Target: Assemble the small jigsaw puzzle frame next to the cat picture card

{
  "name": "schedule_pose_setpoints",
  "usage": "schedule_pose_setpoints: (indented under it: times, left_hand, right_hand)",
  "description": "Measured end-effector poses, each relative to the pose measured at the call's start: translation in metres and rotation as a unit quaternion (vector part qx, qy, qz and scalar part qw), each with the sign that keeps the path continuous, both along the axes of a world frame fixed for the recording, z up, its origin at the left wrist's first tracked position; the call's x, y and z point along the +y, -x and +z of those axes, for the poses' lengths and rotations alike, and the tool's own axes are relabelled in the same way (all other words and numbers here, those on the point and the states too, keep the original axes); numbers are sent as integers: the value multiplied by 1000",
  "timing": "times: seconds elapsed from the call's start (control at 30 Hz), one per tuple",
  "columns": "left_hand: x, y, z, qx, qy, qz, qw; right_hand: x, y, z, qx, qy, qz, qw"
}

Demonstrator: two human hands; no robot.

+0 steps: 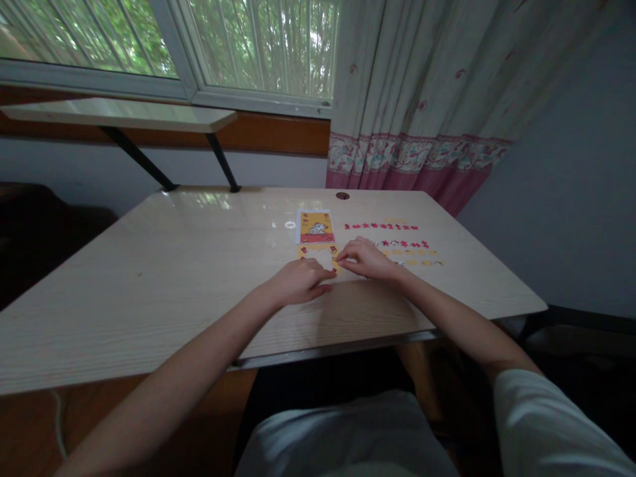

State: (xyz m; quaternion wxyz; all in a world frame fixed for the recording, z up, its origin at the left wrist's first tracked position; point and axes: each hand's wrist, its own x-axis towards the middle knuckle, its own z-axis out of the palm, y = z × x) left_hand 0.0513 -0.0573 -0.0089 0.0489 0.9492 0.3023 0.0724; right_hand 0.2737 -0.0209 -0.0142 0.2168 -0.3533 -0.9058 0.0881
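A partly joined jigsaw puzzle (312,250) lies on the table, with yellow edge pieces around a pale middle. My left hand (301,281) rests over its lower left side, index finger stretched out towards the lower right corner and thumb apart. At the right edge, my right hand (366,258) pinches a small yellow puzzle piece (335,259), partly hidden by the fingertips. Just behind the puzzle lies a picture card (317,227) with a white animal on yellow and red. Both hands cover parts of the puzzle.
Loose red puzzle pieces (381,226) lie in a row to the right, with yellow pieces (412,252) in rows nearer me. The wooden table (149,285) has a round cable hole (342,195) at the back. A raised shelf (124,114) stands at the back left, and a curtain (412,152) hangs behind.
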Motion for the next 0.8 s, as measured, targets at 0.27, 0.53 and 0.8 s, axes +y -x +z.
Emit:
schedule_pose_setpoints:
  times: [0.27,0.53,0.8]
  left_hand:
    - [0,0,-2,-4,-4,-2,1000]
    - [-1,-1,1,10,-2,-7,1000]
    - [-1,-1,-1,7,1,-7,1000]
  right_hand:
    - [-2,-2,2,-30,-15,5,999]
    - [-2,-3,1,-59,-21,12,998]
    - [-6,-4,6,-130,-64,32,989]
